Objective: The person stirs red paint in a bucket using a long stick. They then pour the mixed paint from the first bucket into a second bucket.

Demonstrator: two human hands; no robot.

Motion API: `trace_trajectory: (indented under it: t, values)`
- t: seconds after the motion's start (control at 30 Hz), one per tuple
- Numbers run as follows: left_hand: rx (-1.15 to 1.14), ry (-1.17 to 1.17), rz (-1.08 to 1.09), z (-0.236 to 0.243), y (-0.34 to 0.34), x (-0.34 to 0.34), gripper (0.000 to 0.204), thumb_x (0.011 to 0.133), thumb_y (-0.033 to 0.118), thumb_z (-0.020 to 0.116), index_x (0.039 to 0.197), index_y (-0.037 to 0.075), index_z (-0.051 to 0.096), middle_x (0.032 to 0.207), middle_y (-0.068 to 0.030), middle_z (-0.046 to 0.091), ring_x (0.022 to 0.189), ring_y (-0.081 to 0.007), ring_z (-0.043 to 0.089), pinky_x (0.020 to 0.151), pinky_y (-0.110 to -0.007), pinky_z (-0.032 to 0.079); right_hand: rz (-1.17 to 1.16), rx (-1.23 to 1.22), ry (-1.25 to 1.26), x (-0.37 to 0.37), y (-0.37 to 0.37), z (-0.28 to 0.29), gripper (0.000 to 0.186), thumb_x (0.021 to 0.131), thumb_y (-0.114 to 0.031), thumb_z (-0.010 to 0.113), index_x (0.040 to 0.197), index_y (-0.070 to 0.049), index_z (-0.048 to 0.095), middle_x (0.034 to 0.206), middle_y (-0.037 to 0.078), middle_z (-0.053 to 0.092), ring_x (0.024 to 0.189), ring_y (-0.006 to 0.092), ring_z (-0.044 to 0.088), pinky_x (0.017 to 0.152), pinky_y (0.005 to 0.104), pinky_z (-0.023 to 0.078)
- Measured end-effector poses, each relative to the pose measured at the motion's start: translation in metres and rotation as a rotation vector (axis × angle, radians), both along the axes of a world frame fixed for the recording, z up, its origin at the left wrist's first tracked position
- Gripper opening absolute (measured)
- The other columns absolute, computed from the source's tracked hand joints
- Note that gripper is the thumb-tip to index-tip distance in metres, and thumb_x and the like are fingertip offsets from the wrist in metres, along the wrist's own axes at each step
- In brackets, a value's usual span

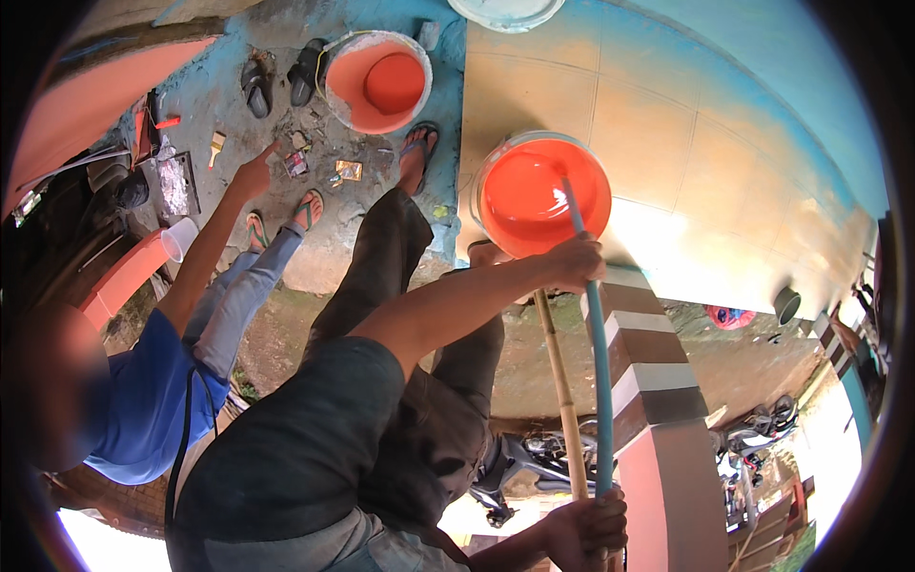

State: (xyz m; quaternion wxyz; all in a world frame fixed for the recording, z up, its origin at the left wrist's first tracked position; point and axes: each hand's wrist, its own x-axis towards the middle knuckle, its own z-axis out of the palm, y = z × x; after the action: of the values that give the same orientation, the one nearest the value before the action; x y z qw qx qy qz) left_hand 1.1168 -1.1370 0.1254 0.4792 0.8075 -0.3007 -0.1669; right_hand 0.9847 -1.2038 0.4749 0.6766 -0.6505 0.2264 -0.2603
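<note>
My left hand [577, 263] is closed around the upper part of a blue-grey pole [598, 372], just beside a bucket [479, 191] of bright orange paint [524, 195]. The pole's far end dips into the paint. Lower in the picture, my right hand [589, 526] grips the same pole near its other end. A bamboo stick [562, 396] runs alongside the pole; whether my right hand touches it I cannot tell.
The bucket stands on a beige tiled ledge [639, 114]. Another bucket [343, 81], slippers [303, 74] and a paintbrush [217, 148] lie left. A person in a blue shirt [143, 410] stretches an arm forward. A striped pillar [658, 381] stands right.
</note>
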Motion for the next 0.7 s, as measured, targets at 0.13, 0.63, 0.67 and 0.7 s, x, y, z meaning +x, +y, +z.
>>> trace_trajectory:
  t: [0.13, 0.63, 0.67, 0.7]
  values:
    - [-0.070, 0.098, 0.044, -0.005, -0.024, -0.028, 0.012, 0.055, 0.018, 0.064, 0.055, 0.016, 0.052, 0.061, -0.0021, 0.054, 0.076, -0.0220, 0.055, 0.075, -0.037, 0.040, -0.294, -0.059, -0.023, 0.020, 0.023, 0.007, 0.048, 0.082, -0.053, 0.041, 0.058, -0.011, 0.040, 0.053, 0.002, 0.030, 0.053, 0.0183, 0.034, 0.058, 0.0378, 0.029]
    - [0.177, 0.149, -0.073, 0.009, 0.040, -0.017, 0.014, 0.053, 0.024, 0.067, 0.059, 0.016, 0.057, 0.061, -0.0023, 0.055, 0.075, -0.0218, 0.055, 0.074, -0.037, 0.038, -0.006, 0.157, -0.039, 0.023, -0.008, 0.003, 0.031, 0.080, -0.036, 0.041, 0.059, -0.013, 0.039, 0.050, 0.000, 0.030, 0.051, 0.0163, 0.035, 0.060, 0.0360, 0.032]
    - [0.137, 0.126, -0.037, 0.006, 0.031, -0.009, 0.014, 0.054, 0.024, 0.067, 0.060, 0.016, 0.057, 0.060, -0.0021, 0.054, 0.076, -0.0224, 0.054, 0.074, -0.038, 0.038, -0.044, 0.135, -0.018, 0.022, -0.004, 0.002, 0.030, 0.080, -0.034, 0.041, 0.059, -0.013, 0.039, 0.050, 0.000, 0.030, 0.051, 0.0162, 0.035, 0.062, 0.0365, 0.033]
    - [0.117, 0.110, 0.008, 0.000, 0.026, -0.004, 0.014, 0.054, 0.025, 0.068, 0.060, 0.016, 0.058, 0.060, -0.0020, 0.054, 0.077, -0.0231, 0.054, 0.075, -0.038, 0.038, -0.072, 0.134, 0.014, 0.021, 0.003, -0.001, 0.029, 0.079, -0.032, 0.041, 0.058, -0.013, 0.039, 0.050, 0.000, 0.030, 0.052, 0.0162, 0.035, 0.064, 0.0370, 0.033]
